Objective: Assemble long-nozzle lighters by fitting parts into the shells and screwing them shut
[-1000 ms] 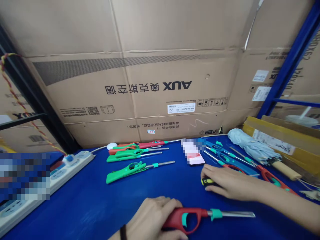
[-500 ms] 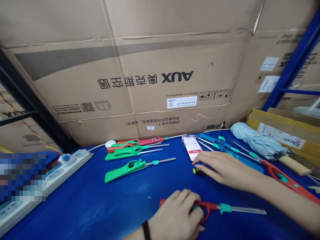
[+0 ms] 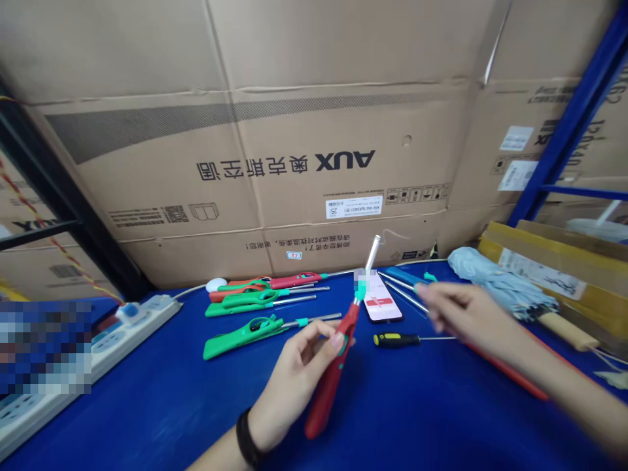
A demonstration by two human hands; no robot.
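My left hand point(image 3: 304, 360) is closed around the middle of a red long-reach lighter point(image 3: 326, 392), raised over the blue tabletop with its metal tube tilted up and a teal collar at the tube's base. My right hand point(image 3: 456, 307) is over the right side, blurred, fingers pinched together; what is between them, if anything, cannot be made out. Behind its fingers lie blue lighters point(image 3: 400, 278), partly hidden. Below it a black and yellow screwdriver point(image 3: 395, 340) lies flat. A phone point(image 3: 385, 304) with a lit screen rests between the hands, farther back.
Several green and red lighters point(image 3: 240, 337) lie at left. Another red lighter point(image 3: 515, 376) is partly under my right forearm. A folded light-blue umbrella point(image 3: 500, 278) and yellow-taped carton point(image 3: 540, 261) stand right. A power strip point(image 3: 103, 347) runs along the left; cardboard point(image 3: 284, 131) walls the back.
My left hand has lifted the red lighter off the table and turned its tube upward. My right hand has moved from beside the phone and screwdriver up and to the right, uncovering both.
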